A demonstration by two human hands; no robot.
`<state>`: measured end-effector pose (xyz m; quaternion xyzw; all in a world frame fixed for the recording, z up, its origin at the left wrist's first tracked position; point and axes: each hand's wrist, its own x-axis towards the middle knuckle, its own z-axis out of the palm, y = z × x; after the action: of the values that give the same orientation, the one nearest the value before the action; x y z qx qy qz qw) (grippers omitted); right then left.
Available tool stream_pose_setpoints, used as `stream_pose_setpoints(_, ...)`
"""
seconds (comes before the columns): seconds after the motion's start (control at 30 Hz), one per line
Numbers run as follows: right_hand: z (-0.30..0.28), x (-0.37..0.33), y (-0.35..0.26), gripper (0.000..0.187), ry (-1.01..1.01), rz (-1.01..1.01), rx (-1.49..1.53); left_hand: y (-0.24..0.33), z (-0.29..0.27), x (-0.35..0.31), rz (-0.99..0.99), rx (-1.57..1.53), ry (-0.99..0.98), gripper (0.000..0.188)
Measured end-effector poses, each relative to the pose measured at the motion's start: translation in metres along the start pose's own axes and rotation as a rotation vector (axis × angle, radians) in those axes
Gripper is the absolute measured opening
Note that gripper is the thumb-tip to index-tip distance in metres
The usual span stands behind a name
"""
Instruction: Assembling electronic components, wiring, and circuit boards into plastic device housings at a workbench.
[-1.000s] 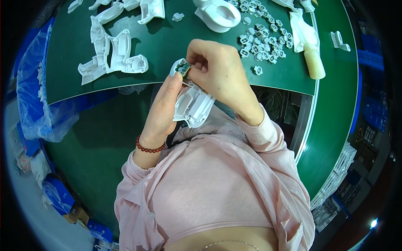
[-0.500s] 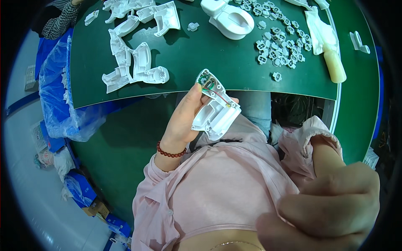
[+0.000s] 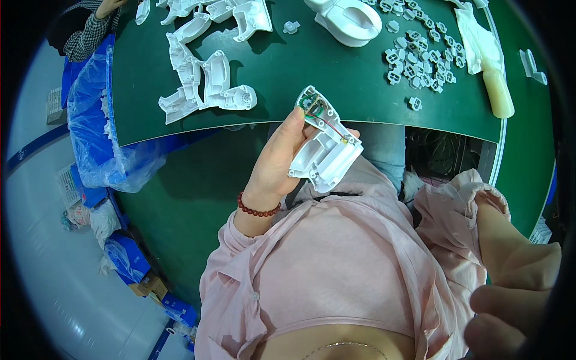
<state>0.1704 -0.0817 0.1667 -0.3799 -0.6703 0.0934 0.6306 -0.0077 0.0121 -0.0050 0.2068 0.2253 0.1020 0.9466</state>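
Note:
My left hand [image 3: 277,147] is closed around a white plastic housing half [image 3: 329,150], above my lap just off the table edge. Its open inner side faces up, showing a green circuit board [image 3: 309,107] at the top end and a thin red wire running down to the middle. My thumb presses the rim beside the board. My right hand [image 3: 513,306] is raised close to the camera at the lower right, away from the housing. Its fingers are curled, blurred and partly cut off by the dark rim; whatever they may hold is hidden.
On the green table [image 3: 288,72] lie joined white housing shells [image 3: 198,78], a white rounded, bowl-like part [image 3: 348,24] and many small grey-white pieces [image 3: 420,66]. A cream-coloured bottle-like object [image 3: 498,93] lies near the right strip. A blue bin with plastic lining [image 3: 96,138] stands left; another person's sleeve [image 3: 87,39] shows behind.
My right hand has moved right and partly out of the picture. The view has shifted, so the table and my left hand with the housing half appear slightly further right and up.

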Motion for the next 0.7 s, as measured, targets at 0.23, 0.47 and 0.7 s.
stream_pose_setpoints(0.23,-0.029,-0.034,-0.025,0.013,0.063,0.171,-0.170,0.008,0.001,0.002,-0.070,-0.158,-0.162,0.061)
stream_pose_setpoints(0.47,0.010,-0.084,0.063,0.014,0.003,0.672,-0.413,0.006,0.002,-0.002,-0.064,-0.063,-0.123,0.061)
stream_pose_setpoints(0.7,0.025,-0.085,0.086,0.010,-0.043,0.817,-0.415,0.000,0.009,0.004,-0.014,-0.098,-0.103,0.053)
